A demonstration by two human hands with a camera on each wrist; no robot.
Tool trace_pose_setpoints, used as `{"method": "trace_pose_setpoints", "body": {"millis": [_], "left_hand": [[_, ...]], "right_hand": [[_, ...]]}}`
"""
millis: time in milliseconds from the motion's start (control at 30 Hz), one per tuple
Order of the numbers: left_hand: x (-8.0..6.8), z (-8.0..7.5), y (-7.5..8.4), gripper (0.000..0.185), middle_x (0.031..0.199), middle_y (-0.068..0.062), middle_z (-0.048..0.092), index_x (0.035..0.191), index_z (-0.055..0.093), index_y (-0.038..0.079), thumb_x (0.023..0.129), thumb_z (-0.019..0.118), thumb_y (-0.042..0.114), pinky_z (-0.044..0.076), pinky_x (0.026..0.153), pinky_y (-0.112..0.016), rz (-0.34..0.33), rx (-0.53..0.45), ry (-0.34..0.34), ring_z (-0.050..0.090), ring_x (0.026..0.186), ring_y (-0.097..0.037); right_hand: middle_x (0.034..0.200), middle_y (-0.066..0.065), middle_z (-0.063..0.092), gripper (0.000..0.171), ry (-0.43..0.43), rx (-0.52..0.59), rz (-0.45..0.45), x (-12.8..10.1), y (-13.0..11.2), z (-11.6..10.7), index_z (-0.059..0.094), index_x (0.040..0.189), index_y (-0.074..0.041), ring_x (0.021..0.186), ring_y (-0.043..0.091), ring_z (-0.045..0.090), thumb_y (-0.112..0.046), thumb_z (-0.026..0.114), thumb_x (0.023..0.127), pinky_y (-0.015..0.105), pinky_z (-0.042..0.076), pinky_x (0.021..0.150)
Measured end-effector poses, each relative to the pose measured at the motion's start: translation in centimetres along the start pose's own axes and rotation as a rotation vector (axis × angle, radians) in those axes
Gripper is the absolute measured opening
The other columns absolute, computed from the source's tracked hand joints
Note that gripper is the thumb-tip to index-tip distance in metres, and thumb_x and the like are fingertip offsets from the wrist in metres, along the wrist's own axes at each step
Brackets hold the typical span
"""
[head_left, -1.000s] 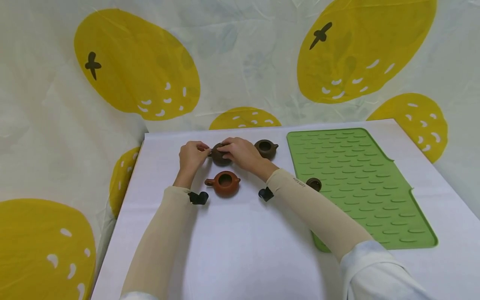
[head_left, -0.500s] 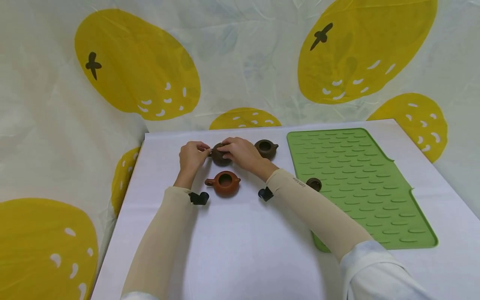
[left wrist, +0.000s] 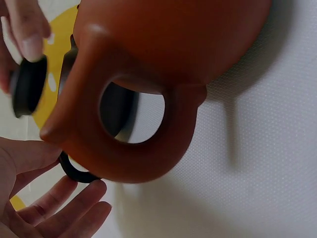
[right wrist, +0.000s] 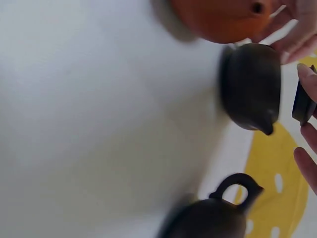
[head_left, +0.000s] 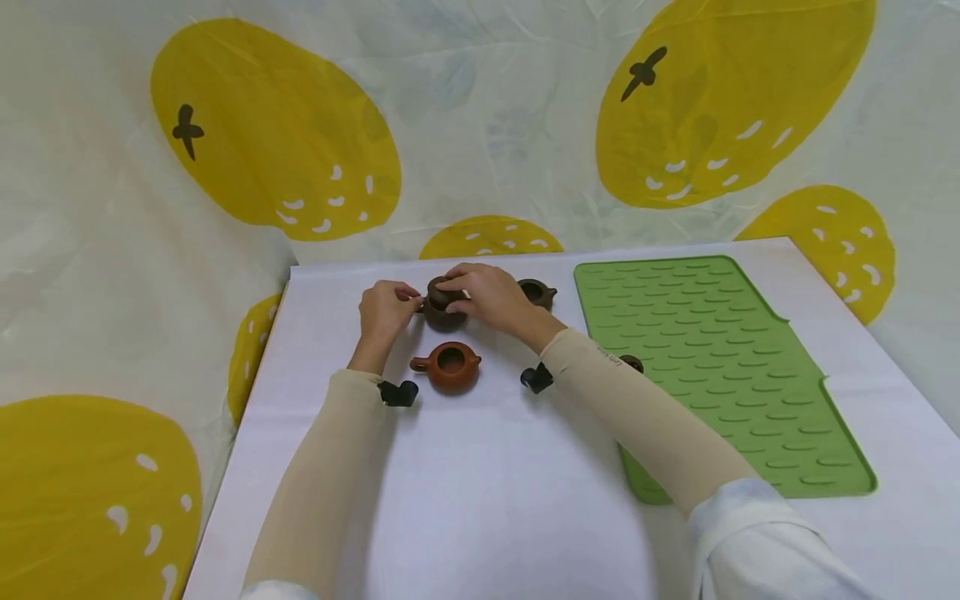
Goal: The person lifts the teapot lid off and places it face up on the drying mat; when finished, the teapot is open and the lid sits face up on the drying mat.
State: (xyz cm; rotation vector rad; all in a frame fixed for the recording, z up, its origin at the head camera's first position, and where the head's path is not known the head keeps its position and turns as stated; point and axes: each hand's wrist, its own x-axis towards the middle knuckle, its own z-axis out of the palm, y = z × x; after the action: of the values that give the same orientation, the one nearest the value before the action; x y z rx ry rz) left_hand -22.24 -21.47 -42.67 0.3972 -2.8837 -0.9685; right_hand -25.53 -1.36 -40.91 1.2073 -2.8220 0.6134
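Up at the far side of the white surface (head_left: 480, 500), both hands meet at a dark brown teapot (head_left: 442, 315). The left hand (head_left: 384, 310) has its thumb and fingers pinched on the pot's handle at its left side; in the left wrist view that dark ring handle (left wrist: 74, 171) shows between the thumb and the curled fingers. The right hand (head_left: 491, 298) pinches the pot's small dark lid (head_left: 439, 293) between fingertips and thumb, and the lid sits tilted and raised just above the pot's mouth rather than seated in it. In the right wrist view the lid (right wrist: 303, 101) is apart from the dark pot body (right wrist: 251, 85), whose spout points toward the lower right.

Just in front of that pot, nearer the person, stands an orange-red teapot (head_left: 448, 367) with its mouth uncovered and its handle to the left. Behind the right hand, another dark teapot (head_left: 537, 292) stands lidless, partly hidden by the hand. A green ribbed mat (head_left: 712, 367) lies on the right half of the surface, and a small dark lid (head_left: 632, 362) peeks out at its left edge beside the right forearm. A cloth with large yellow fruit shapes (head_left: 277, 133) hangs behind.
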Motion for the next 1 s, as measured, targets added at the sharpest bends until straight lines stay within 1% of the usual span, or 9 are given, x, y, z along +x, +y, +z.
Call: {"method": "trace_pose_setpoints", "body": {"millis": [133, 233, 433, 667, 867, 1000], "left_hand": [[0.0, -0.2, 0.0, 0.017, 0.098, -0.010, 0.080, 0.099, 0.081, 0.011, 0.092, 0.072, 0.024, 0.053, 0.081, -0.043, -0.001, -0.001, -0.004, 0.070, 0.094, -0.030], [-0.1, -0.3, 0.0, 0.017, 0.098, -0.011, 0.080, 0.099, 0.081, 0.011, 0.093, 0.072, 0.024, 0.052, 0.082, -0.043, -0.012, -0.009, -0.004, 0.070, 0.095, -0.030], [-0.1, -0.3, -0.1, 0.019, 0.098, -0.012, 0.079, 0.101, 0.080, 0.010, 0.094, 0.071, 0.025, 0.052, 0.084, -0.042, -0.025, -0.025, -0.005, 0.069, 0.095, -0.030], [-0.3, -0.2, 0.0, 0.017, 0.098, -0.012, 0.079, 0.100, 0.081, 0.010, 0.093, 0.072, 0.024, 0.052, 0.085, -0.044, -0.023, -0.034, 0.008, 0.069, 0.096, -0.031], [-0.4, 0.0, 0.1, 0.016, 0.096, -0.012, 0.080, 0.099, 0.081, 0.010, 0.093, 0.073, 0.022, 0.051, 0.079, -0.041, -0.019, -0.040, 0.008, 0.069, 0.092, -0.030], [-0.4, 0.1, 0.2, 0.015, 0.095, -0.011, 0.079, 0.098, 0.081, 0.010, 0.093, 0.073, 0.023, 0.050, 0.077, -0.039, -0.017, -0.040, 0.007, 0.068, 0.091, -0.029]], "right_hand": [[0.137, 0.002, 0.067, 0.043, 0.024, -0.010, 0.007, -0.1, -0.2, -1.6, 0.069, 0.133, -0.024, 0.124, 0.023, 0.065, -0.032, 0.076, 0.092, 0.039, 0.054, 0.102], [0.135, 0.001, 0.069, 0.041, 0.060, -0.013, -0.008, -0.4, -0.4, -2.9, 0.071, 0.130, -0.026, 0.122, 0.022, 0.067, -0.032, 0.078, 0.090, 0.038, 0.056, 0.096], [0.129, -0.001, 0.072, 0.040, 0.124, 0.010, -0.033, -1.4, -0.5, -5.4, 0.073, 0.127, -0.024, 0.112, 0.021, 0.070, -0.032, 0.081, 0.088, 0.037, 0.056, 0.086], [0.126, 0.003, 0.074, 0.040, 0.199, 0.037, -0.056, -3.0, -0.4, -8.4, 0.074, 0.124, -0.021, 0.116, 0.023, 0.070, -0.034, 0.081, 0.087, 0.041, 0.054, 0.095], [0.125, 0.004, 0.075, 0.040, 0.202, 0.101, -0.052, -4.6, -0.3, -10.8, 0.073, 0.127, -0.020, 0.110, 0.024, 0.071, -0.029, 0.080, 0.089, 0.041, 0.056, 0.088], [0.122, 0.006, 0.076, 0.039, 0.202, 0.101, -0.054, -6.1, 0.2, -12.2, 0.073, 0.127, -0.019, 0.108, 0.025, 0.071, -0.027, 0.079, 0.089, 0.044, 0.055, 0.089]]}}
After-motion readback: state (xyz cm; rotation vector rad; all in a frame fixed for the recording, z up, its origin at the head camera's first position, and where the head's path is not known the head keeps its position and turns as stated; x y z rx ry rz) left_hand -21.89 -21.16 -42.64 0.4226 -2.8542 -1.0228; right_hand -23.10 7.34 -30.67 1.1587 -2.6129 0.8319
